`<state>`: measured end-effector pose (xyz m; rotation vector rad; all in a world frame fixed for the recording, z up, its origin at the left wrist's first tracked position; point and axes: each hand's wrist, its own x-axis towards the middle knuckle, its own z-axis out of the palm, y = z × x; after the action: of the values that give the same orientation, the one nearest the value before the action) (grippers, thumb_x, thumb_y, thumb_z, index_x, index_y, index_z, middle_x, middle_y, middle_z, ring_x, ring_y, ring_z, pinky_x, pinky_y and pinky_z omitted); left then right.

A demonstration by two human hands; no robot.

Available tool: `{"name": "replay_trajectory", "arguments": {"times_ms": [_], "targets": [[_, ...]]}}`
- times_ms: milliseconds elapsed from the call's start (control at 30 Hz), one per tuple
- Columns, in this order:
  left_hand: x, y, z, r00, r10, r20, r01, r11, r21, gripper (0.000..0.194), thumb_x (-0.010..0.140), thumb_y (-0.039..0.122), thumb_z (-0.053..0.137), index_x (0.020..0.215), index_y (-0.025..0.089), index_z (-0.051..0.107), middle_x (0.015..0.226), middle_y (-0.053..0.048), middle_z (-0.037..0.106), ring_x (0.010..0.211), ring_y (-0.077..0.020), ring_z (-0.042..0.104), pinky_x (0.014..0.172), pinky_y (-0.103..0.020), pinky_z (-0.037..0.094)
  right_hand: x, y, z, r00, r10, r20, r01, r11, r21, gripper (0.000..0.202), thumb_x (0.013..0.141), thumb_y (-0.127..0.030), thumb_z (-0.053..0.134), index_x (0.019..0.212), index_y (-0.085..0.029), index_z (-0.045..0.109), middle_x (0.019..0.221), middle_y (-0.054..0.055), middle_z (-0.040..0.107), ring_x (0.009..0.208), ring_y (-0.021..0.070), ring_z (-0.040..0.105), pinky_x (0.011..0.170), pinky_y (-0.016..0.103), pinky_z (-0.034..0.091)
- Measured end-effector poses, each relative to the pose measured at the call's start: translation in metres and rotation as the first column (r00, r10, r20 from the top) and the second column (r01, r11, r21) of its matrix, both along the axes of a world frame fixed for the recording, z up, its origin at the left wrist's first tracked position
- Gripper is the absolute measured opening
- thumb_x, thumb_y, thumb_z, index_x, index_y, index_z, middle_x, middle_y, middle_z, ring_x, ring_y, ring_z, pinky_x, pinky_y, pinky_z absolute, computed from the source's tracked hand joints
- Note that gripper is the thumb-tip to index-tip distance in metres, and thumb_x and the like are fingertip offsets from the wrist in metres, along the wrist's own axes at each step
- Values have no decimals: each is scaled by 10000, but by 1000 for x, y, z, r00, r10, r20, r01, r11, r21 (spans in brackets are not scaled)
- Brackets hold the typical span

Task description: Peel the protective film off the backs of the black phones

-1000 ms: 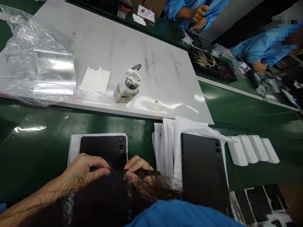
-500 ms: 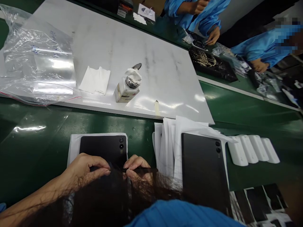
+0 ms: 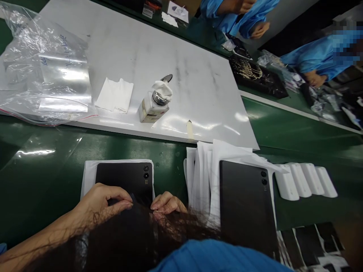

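Note:
A dark tablet point(image 3: 121, 173), its two camera rings at the top right corner, lies back up on a white sheet point(image 3: 86, 177). Over its lower part, my left hand point(image 3: 110, 198) pinches thumb and forefinger together at what looks like the edge of a thin dark piece, too faint to name. My right hand point(image 3: 168, 204) is at the tablet's right edge with its fingertips pressed together; what they hold, if anything, is hidden by hair. Hair also covers the tablet's lower half. To the right, a second dark tablet point(image 3: 245, 204) lies on white sheets point(image 3: 202, 177).
Beyond, a white board point(image 3: 153, 49) carries a pump bottle point(image 3: 153, 109), a folded white cloth point(image 3: 115, 96) and a clear plastic bag point(image 3: 65, 79). Several white blocks point(image 3: 304, 179) and black pieces point(image 3: 307, 241) lie at right. Two people in blue sleeves point(image 3: 303, 56) work across the bench.
The dark stick-like thing seen at my right hand earlier no longer shows. That hand has shifted slightly right; my left stays nearly still. A co-worker's hand across the bench has lifted off the bench.

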<state>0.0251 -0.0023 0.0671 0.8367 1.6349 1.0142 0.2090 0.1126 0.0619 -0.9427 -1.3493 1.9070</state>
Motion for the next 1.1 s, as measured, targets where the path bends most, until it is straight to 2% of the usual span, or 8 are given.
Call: {"name": "replay_trajectory", "arguments": {"times_ms": [167,233,333,500,667,800,900,1100], "targets": [[-1,-1,-1,1000,11,-27,-11,1000,1,214,732,512,677,728,309,744,689,69,783,616,-159,724,433,-131,502,-5,3,-5,992,-59,-112,67,995,73,144,678,-236,793,657,-314,673,627,-23,674,493,171,615,379,289,492],[-1,-1,-2,999,-10,-39,10,1000,8,196,746,497,662,729,319,743,677,81,779,607,-148,721,458,-124,515,-11,9,-4,987,-140,-83,143,990,22,156,687,-210,783,668,-293,652,650,-43,659,442,133,580,349,259,470],[-3,-1,-3,997,-37,-62,39,999,27,180,767,489,648,746,334,736,679,101,774,607,-129,719,482,-108,521,-22,22,-3,978,-209,-4,208,975,-80,159,699,-196,784,669,-245,636,690,-47,644,494,105,608,425,237,513],[-2,-2,-3,999,-24,-35,24,1000,4,164,779,488,647,802,349,732,729,123,784,656,-120,734,561,-98,548,-30,30,-11,982,-189,19,190,981,-50,152,716,-195,783,699,-231,637,703,-57,642,565,106,633,491,236,536],[-1,-4,-6,995,-50,-87,58,995,81,127,798,439,651,804,339,729,736,118,780,654,-115,731,554,-86,546,-29,26,-15,983,-183,31,183,983,20,148,751,-176,759,714,-223,623,711,-62,639,581,100,637,524,240,541],[-1,-4,-5,995,-57,-82,61,997,47,160,793,459,652,803,322,733,741,90,784,661,-144,733,507,-118,538,-29,25,-15,981,-186,46,184,982,48,144,758,-173,751,728,-216,617,731,-54,642,592,105,640,541,252,545],[-1,-2,-1,997,-45,-57,47,999,28,191,793,474,644,789,310,742,736,85,782,661,-144,730,539,-126,538,-29,25,-17,979,-191,66,187,981,56,145,755,-175,752,729,-217,616,740,-56,642,595,105,638,553,259,546],[-3,-4,-6,994,-63,-92,72,993,89,121,806,416,661,811,320,733,750,111,781,672,-129,739,544,-90,543,-31,24,-18,981,-186,55,181,980,81,144,759,-165,745,728,-232,622,739,-67,641,579,94,627,552,249,532]]}}
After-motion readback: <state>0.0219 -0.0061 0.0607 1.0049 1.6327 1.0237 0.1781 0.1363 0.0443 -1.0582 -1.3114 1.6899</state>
